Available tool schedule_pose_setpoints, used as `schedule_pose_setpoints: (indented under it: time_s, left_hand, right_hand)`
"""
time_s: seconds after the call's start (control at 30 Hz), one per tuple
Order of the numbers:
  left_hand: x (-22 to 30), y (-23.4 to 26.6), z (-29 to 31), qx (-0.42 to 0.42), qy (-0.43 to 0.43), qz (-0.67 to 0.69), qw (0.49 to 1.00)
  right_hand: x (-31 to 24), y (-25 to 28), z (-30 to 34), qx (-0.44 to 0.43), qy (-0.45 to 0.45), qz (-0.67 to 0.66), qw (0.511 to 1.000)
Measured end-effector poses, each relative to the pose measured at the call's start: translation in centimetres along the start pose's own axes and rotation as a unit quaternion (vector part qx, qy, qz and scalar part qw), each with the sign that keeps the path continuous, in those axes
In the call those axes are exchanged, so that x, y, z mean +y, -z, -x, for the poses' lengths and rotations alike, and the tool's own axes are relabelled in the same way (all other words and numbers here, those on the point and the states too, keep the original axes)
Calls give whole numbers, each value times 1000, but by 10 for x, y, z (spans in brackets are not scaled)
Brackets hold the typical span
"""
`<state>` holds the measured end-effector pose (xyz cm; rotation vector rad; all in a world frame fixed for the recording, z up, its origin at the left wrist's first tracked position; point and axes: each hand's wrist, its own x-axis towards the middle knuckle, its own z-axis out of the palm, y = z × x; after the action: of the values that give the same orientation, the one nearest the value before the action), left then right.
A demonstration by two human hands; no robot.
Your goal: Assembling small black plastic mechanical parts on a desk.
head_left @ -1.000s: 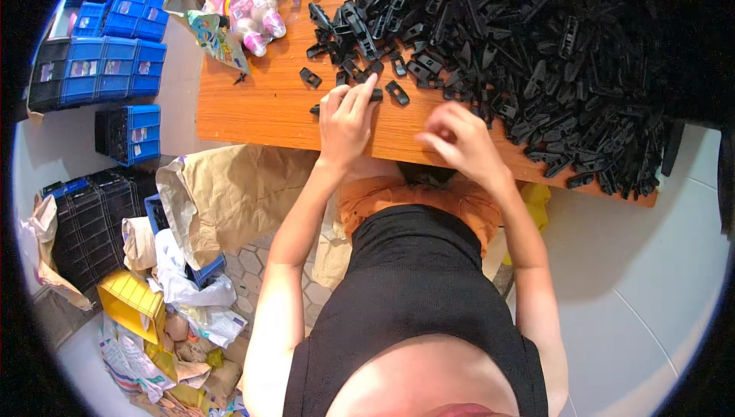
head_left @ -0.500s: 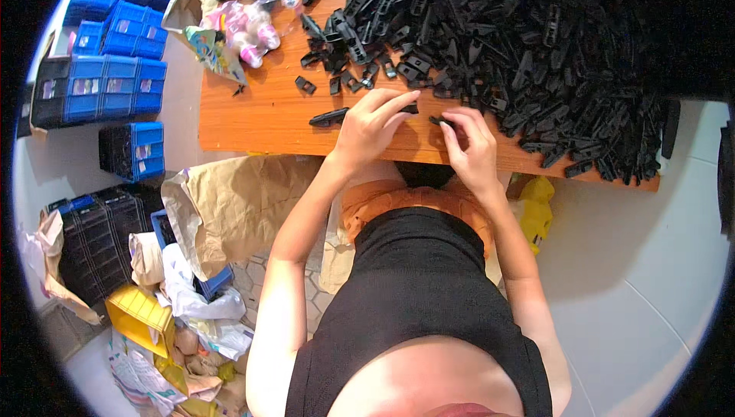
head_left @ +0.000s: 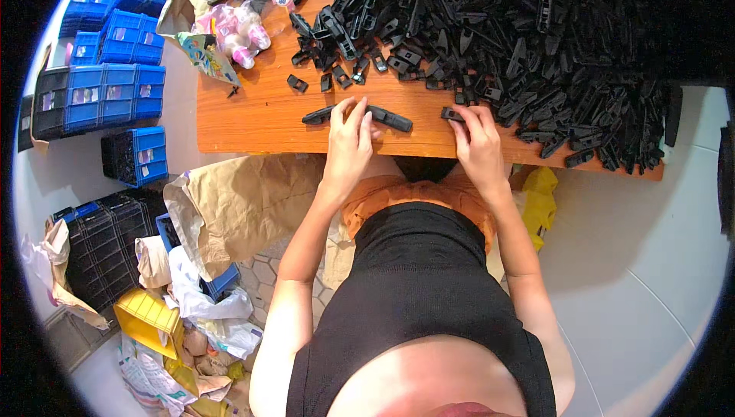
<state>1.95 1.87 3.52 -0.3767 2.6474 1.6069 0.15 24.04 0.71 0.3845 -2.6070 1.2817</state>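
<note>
Two bare hands reach over the near edge of a wooden desk (head_left: 249,122). The left hand (head_left: 348,149) has its fingers slightly parted and curled down at a long black plastic part (head_left: 392,118), which runs out to their right; whether they grip it or only rest on it, I cannot tell. Another black plastic piece (head_left: 316,116) shows just left of those fingers, its inner end hidden. The right hand (head_left: 482,147) has thumb and fingers pinched nearly together on a small black block (head_left: 452,114) at their tips.

Between the two sets of fingers lies a short strip of bare wood. Left of the left fingers, the surface is open to the desk's left edge; the near edge runs close on the wearer's side of both. Ahead of the left fingers, past a bare band, sit loose black clips (head_left: 297,83). A dense heap of black plastic parts (head_left: 536,57) begins just ahead of the right fingers and spreads to their right, nearly reaching the near edge.
</note>
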Motion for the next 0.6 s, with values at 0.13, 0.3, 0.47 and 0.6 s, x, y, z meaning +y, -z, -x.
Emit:
schedule_pose_setpoints:
  time_s: [0.13, 0.3, 0.47, 0.6]
  left_hand:
    - [-6, 7, -1, -3, -161, -156, 975]
    - [-22, 4, -15, -8, -330, -206, 921]
    - [-40, 0, -18, 13, -309, -105, 945]
    - [-40, -1, -20, 11, -271, -91, 958]
  right_hand:
    - [-3, -3, -3, 2, -11, 13, 1000]
    - [-15, -16, -10, -24, -6, -119, 993]
    - [-23, -27, -9, -86, -29, -158, 983]
    - [-18, -25, -13, -97, -32, -161, 982]
